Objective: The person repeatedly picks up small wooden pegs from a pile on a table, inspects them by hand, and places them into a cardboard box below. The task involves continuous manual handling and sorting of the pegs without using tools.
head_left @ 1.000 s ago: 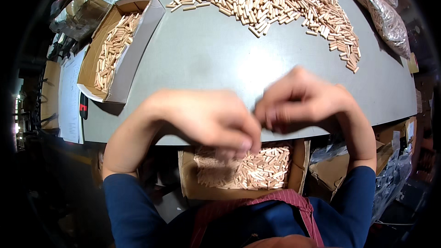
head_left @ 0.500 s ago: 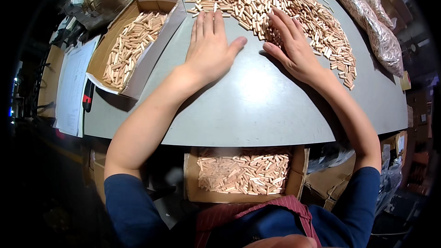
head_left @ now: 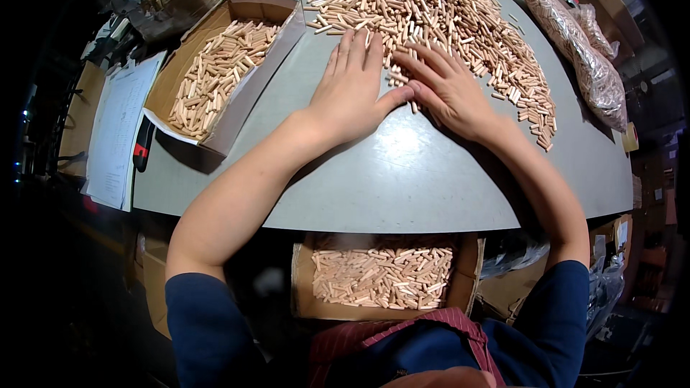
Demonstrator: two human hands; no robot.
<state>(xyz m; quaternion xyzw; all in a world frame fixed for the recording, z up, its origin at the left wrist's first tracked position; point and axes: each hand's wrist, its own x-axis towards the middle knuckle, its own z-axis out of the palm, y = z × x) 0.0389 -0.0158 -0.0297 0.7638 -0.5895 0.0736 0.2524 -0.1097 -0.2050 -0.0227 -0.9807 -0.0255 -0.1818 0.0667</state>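
A wide heap of small wooden dowel pins [head_left: 460, 21] spreads over the far half of the grey table [head_left: 345, 197]. My left hand [head_left: 352, 90] lies palm down at the heap's near edge, fingers stretched forward and touching the pins. Beside it, my right hand [head_left: 453, 93] rests with fingers spread over pins at the same edge. The two thumbs meet, and a few pins show between the hands. What lies under the palms is hidden. Neither hand visibly grips anything.
An open cardboard box [head_left: 259, 86] of dowels stands at left; another box [head_left: 388, 312] of them sits below the table's front edge. Bagged dowels [head_left: 575, 50] lie at right. Papers [head_left: 122, 129] and a red-black cutter [head_left: 142, 151] are at the left edge.
My right hand has moved left and my left hand slightly right, bringing the thumbs together. Some pins have shifted into the gap between the hands. The view has shifted slightly.
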